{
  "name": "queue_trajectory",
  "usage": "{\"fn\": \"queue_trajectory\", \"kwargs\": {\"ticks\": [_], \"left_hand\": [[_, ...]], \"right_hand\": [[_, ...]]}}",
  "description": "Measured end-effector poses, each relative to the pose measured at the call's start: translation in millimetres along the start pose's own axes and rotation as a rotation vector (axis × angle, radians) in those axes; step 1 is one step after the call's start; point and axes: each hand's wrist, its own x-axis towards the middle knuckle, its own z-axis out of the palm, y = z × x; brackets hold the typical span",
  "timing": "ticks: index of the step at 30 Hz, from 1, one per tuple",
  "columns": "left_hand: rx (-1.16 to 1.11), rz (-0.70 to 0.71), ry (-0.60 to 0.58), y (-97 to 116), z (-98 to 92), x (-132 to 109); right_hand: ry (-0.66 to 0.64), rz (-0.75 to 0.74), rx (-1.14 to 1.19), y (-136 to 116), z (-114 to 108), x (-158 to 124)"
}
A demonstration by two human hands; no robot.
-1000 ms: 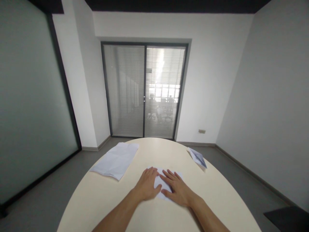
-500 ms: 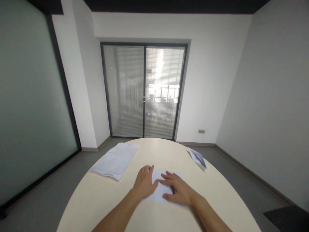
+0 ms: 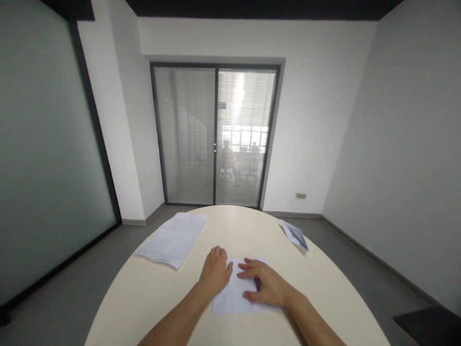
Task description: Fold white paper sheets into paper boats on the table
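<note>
Head view: with the left hand (image 3: 216, 272) fairly flat, the right hand's (image 3: 268, 284) fingers spread, neither gripping, press the paper (image 3: 232, 302) gently.

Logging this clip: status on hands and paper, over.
Left hand at left edge of middle sheet; right hand over its right side. Larger paper far left, folded piece far right, both apart from hands.

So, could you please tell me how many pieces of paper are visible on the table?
3 on the table: a large paper at left, a folded paper at right, and a middle paper partly covered by the left hand and right hand. Further sheets may be hidden beneath.
</note>
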Motion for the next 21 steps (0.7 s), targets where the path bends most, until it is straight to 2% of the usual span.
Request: {"fn": "queue_trajectory", "kwargs": {"ticks": [6, 14, 21], "left_hand": [[0.049, 0.021, 0.010, 1.9, 1.0, 0.0], [0.151, -0.055, 0.029, 7.3, -2.8, -0.5], [0.137, -0.030, 0.020, 8.4, -5.9, -1.3]], "right_hand": [[0.011, -0.005, 0.015, -3.2, -0.5, -0.2], [0.036, -0.035, 0.030, -2.9, 3.6, 0.3], [0.038, -0.046, 0.029, 2.9, 6.4, 0.2]]}}
